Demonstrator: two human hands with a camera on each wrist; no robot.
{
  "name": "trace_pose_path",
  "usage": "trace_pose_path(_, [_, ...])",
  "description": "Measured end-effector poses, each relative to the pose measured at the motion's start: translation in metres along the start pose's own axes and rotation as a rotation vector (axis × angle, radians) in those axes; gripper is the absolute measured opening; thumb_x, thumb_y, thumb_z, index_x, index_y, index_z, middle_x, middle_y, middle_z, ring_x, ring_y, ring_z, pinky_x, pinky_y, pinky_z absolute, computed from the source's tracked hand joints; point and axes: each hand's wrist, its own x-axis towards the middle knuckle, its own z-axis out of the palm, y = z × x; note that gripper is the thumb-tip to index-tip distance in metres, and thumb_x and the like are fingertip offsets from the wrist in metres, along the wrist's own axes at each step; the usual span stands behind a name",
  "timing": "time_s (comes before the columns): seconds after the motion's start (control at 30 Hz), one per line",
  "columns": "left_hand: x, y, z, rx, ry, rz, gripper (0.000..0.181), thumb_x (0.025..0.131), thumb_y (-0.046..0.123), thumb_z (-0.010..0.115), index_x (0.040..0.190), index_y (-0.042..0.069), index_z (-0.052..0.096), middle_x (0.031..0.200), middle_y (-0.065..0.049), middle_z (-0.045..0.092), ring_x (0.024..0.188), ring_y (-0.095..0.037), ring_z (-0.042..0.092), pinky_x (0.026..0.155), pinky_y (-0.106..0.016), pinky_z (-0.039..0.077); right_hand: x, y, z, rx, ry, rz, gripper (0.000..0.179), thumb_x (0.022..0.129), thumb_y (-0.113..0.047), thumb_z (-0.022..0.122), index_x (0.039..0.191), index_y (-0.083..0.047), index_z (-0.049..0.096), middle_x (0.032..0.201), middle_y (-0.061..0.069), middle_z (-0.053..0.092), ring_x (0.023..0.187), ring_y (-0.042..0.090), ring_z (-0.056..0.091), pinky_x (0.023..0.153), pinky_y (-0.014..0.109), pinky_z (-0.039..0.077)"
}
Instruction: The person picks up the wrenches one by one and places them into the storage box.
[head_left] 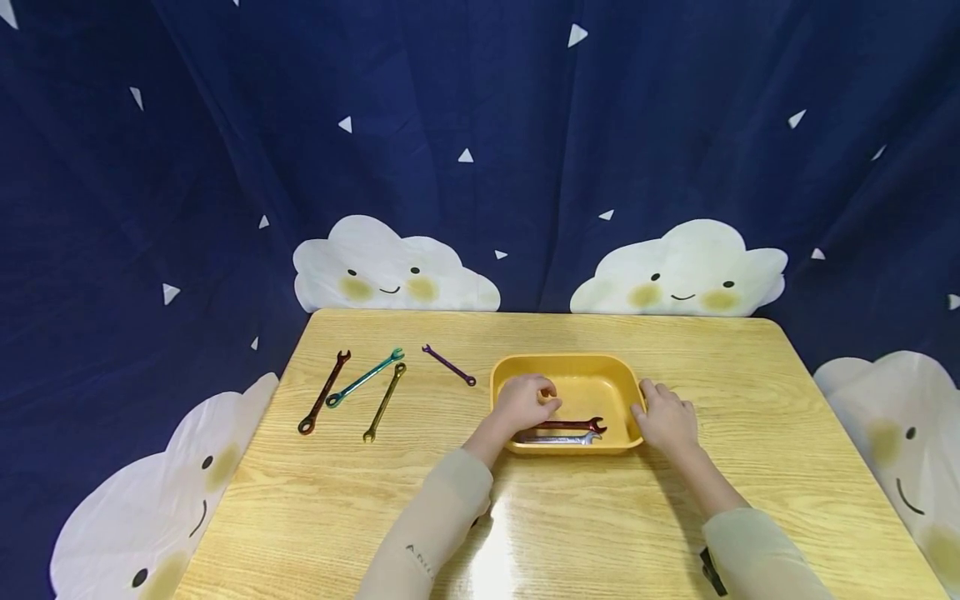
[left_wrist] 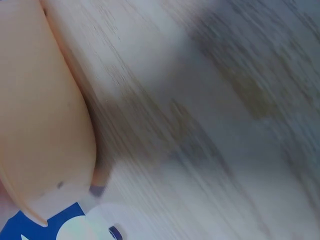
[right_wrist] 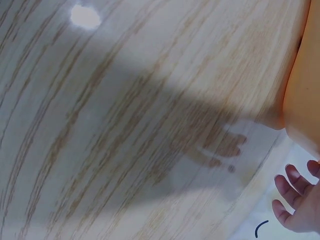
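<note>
My left hand point(head_left: 523, 402) reaches over the left part of a yellow plastic box point(head_left: 567, 448), fingers curved and a gap showing by the thumb. Below it, inside the box, a red wrench point(head_left: 573, 424) and a silver wrench point(head_left: 558, 439) lie side by side, their left ends hidden by the hand. I cannot tell whether it grips either one. At the box's right rim is my right hand point(head_left: 667, 419), its thumb tip right at the edge. In the right wrist view the fingers point(right_wrist: 288, 192) are loosely bent and spread, beside the box's orange-looking wall point(right_wrist: 305, 100).
Left of the box, a dark red wrench point(head_left: 325, 392), a teal wrench point(head_left: 365, 378), a gold wrench point(head_left: 385, 402) and a small purple wrench point(head_left: 448, 365) lie spread on the wooden table point(head_left: 300, 517). A dark blue curtain point(head_left: 480, 83) with clouds hangs behind.
</note>
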Motion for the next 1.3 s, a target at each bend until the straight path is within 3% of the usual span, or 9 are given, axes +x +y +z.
trace_pose_path(0.27, [-0.008, -0.008, -0.010, 0.139, 0.105, 0.030, 0.019, 0.082, 0.033, 0.059, 0.087, 0.018, 0.069, 0.089, 0.006, 0.064, 0.087, -0.014, 0.058, 0.081, -0.033, 0.043, 0.001, 0.001, -0.001, 0.002, -0.005, -0.006, 0.042, 0.092, -0.026, 0.043, 0.126, 0.000, 0.041, 0.118, 0.026, 0.049, 0.103, 0.045, 0.048, 0.082, 0.061, 0.032])
trace_pose_path(0.43, [-0.012, -0.015, -0.014, 0.207, 0.138, -0.005, 0.022, 0.083, 0.036, 0.057, 0.091, 0.019, 0.069, 0.094, 0.005, 0.064, 0.095, -0.016, 0.056, 0.083, -0.035, 0.041, 0.001, 0.002, -0.001, -0.011, -0.005, -0.005, 0.042, 0.092, -0.026, 0.044, 0.126, -0.002, 0.041, 0.118, 0.026, 0.049, 0.104, 0.045, 0.047, 0.082, 0.061, 0.032])
trace_pose_path(0.77, [-0.025, -0.033, -0.027, 0.203, 0.183, -0.070, 0.024, 0.084, 0.034, 0.056, 0.098, 0.017, 0.067, 0.104, 0.000, 0.062, 0.099, -0.019, 0.054, 0.088, -0.039, 0.040, 0.001, 0.002, -0.001, -0.027, -0.007, -0.010, 0.041, 0.092, -0.028, 0.044, 0.125, -0.003, 0.041, 0.119, 0.026, 0.048, 0.105, 0.044, 0.046, 0.082, 0.061, 0.032])
trace_pose_path(1.1, [-0.039, -0.057, -0.030, 0.188, 0.366, -0.054, 0.022, 0.080, 0.028, 0.062, 0.098, 0.015, 0.067, 0.101, -0.002, 0.063, 0.096, -0.020, 0.055, 0.085, -0.038, 0.040, 0.000, 0.001, -0.001, -0.026, 0.012, -0.021, 0.040, 0.092, -0.028, 0.043, 0.123, -0.003, 0.042, 0.116, 0.026, 0.049, 0.103, 0.044, 0.047, 0.080, 0.061, 0.033])
trace_pose_path(1.3, [-0.043, -0.068, -0.032, 0.158, 0.431, -0.058, 0.026, 0.080, 0.026, 0.062, 0.102, 0.013, 0.066, 0.102, -0.004, 0.062, 0.098, -0.022, 0.054, 0.087, -0.039, 0.039, 0.000, 0.000, -0.002, -0.021, 0.008, -0.016, 0.041, 0.092, -0.027, 0.044, 0.124, -0.002, 0.042, 0.116, 0.026, 0.048, 0.104, 0.045, 0.046, 0.081, 0.061, 0.032])
